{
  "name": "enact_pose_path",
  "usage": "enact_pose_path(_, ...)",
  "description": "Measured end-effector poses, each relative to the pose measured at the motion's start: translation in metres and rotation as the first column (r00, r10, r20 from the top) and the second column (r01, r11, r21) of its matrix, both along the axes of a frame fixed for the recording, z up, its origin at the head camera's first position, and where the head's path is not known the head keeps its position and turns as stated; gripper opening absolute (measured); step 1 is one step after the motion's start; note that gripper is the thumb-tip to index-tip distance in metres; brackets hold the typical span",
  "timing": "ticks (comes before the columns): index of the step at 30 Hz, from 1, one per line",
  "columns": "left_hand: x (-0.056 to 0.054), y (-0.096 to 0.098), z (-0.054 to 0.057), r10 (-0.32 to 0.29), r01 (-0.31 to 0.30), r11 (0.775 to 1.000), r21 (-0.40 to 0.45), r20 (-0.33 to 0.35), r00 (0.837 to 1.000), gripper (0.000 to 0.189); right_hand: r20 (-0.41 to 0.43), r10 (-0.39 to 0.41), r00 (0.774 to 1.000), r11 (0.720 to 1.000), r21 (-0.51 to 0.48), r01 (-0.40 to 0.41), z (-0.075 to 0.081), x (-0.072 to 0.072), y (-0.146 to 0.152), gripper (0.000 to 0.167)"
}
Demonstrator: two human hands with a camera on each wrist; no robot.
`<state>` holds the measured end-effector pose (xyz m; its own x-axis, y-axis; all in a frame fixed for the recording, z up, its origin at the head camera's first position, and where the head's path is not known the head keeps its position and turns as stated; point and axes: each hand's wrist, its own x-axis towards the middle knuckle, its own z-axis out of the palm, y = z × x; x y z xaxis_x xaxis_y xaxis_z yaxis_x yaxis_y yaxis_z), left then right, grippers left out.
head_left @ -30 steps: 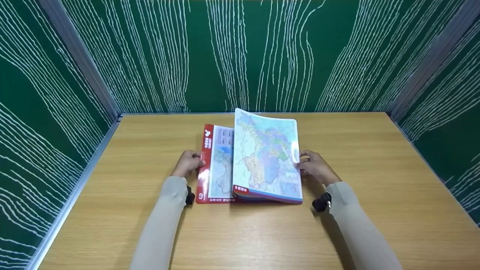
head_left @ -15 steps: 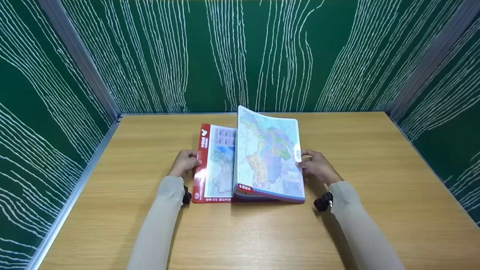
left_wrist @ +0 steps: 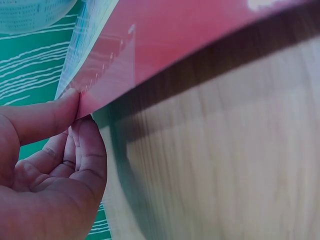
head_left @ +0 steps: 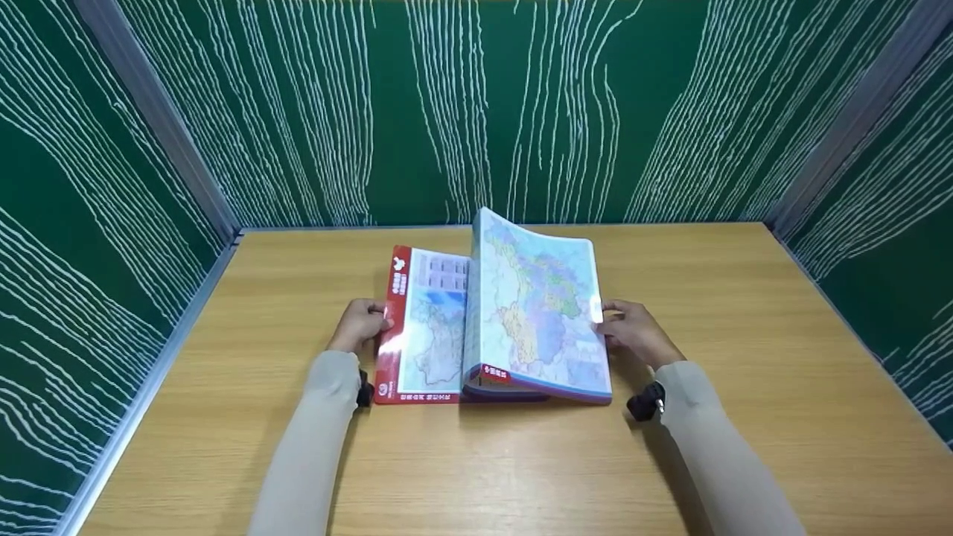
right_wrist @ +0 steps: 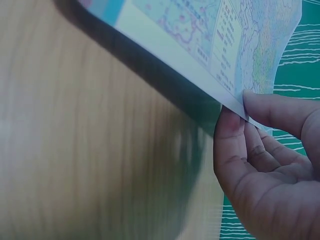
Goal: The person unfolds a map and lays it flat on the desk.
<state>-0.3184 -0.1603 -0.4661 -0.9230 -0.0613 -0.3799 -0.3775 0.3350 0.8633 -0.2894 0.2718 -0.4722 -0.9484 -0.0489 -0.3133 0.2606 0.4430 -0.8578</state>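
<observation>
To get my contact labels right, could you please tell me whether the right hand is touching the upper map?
Touching. The right wrist view shows the right hand pinching the edge of the upper map, its thumb against the printed side.

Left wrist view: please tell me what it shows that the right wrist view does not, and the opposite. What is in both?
Only the left wrist view shows the left hand pinching a red border, and a pale perforated thing cut off at the top left corner.

Only the right wrist view shows the right hand pinching a pale map edge, with a text panel nearby.

Both share the wood-grained table and the green surface with white lines.
</observation>
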Motion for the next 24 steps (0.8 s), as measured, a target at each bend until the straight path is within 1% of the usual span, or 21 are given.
enact_pose_path(5,0.000,-0.003,0.000,0.012,-0.012,1.000,0.004,0.021,1.000,0.044,-0.017,0.005,1.000,1.000,0.008,-0.005,-0.001,0.001,0.003,0.051)
enact_pose_path(8,0.001,-0.005,0.000,0.013,-0.013,1.000,-0.001,0.024,1.000,0.044,-0.016,-0.006,1.000,1.000,0.010,0.007,-0.001,0.001,0.003,0.053)
enact_pose_path(11,0.001,-0.008,-0.001,0.005,-0.005,1.000,-0.014,0.001,1.000,0.042,-0.019,-0.007,1.000,1.000,-0.013,0.006,0.000,0.002,0.005,0.055)
enact_pose_path(15,0.001,-0.011,-0.002,0.010,-0.011,1.000,-0.023,-0.018,1.000,0.039,-0.022,-0.009,1.000,0.999,-0.042,0.008,0.002,0.005,0.006,0.058)
enact_pose_path(18,0.001,-0.014,-0.001,0.021,-0.021,0.999,-0.030,-0.010,1.000,0.040,-0.013,-0.023,1.000,0.999,-0.038,0.023,0.003,0.005,0.006,0.058)
enact_pose_path(24,0.002,-0.018,0.001,0.014,-0.014,0.999,-0.046,-0.008,1.000,0.042,0.002,-0.035,0.999,0.999,-0.018,0.035,0.001,0.002,0.010,0.058)
